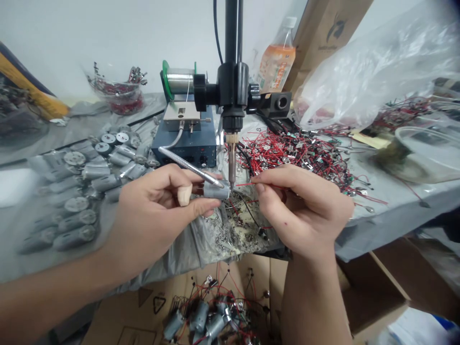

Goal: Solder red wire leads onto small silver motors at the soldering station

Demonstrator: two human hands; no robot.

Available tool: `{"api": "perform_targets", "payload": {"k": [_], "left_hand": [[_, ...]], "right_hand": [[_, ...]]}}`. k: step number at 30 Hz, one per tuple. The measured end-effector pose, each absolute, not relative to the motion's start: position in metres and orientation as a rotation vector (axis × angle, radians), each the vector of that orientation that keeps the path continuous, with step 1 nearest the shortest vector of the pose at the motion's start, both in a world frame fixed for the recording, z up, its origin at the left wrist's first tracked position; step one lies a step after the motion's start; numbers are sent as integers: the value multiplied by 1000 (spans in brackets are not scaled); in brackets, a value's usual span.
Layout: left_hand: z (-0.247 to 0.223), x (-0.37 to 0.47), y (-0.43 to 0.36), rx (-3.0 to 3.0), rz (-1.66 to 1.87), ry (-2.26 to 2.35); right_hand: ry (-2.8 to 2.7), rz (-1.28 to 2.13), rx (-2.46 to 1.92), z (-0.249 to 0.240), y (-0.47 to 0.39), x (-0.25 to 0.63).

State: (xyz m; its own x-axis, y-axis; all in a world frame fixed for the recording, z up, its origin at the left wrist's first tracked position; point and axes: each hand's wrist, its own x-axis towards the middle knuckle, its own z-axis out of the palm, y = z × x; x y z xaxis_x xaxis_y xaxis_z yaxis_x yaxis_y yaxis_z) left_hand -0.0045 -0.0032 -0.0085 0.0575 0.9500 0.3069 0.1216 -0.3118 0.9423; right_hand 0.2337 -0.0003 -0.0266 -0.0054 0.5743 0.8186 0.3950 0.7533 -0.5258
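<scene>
My left hand (161,201) grips a small silver electric motor (216,190) between thumb and fingers, its end facing right. One finger of that hand wears a beige finger cot (184,195). Right at the motor's end is the tip of a soldering iron (232,165), held upright on a black stand (233,86). A flexible metal solder feed tube (190,167) reaches down to the same spot. My right hand (302,206) pinches a thin red wire (246,184), whose end points left at the iron tip. Small loose scraps (226,235) lie below.
Several more motors (95,184) stand and lie at left. A solder spool (181,81) sits over a blue box (187,146). Red-wired parts (298,153) are heaped behind my right hand. An orange-labelled bottle (278,60) stands behind. Below the table edge, a cardboard box (132,316) holds wired motors.
</scene>
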Motion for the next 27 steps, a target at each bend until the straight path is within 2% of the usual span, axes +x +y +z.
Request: {"api": "perform_targets", "payload": {"k": [27], "left_hand": [[-7,-1,-3,1588,1367,994]], "right_hand": [[-1636,169,-751,-29,-1,234]]}}
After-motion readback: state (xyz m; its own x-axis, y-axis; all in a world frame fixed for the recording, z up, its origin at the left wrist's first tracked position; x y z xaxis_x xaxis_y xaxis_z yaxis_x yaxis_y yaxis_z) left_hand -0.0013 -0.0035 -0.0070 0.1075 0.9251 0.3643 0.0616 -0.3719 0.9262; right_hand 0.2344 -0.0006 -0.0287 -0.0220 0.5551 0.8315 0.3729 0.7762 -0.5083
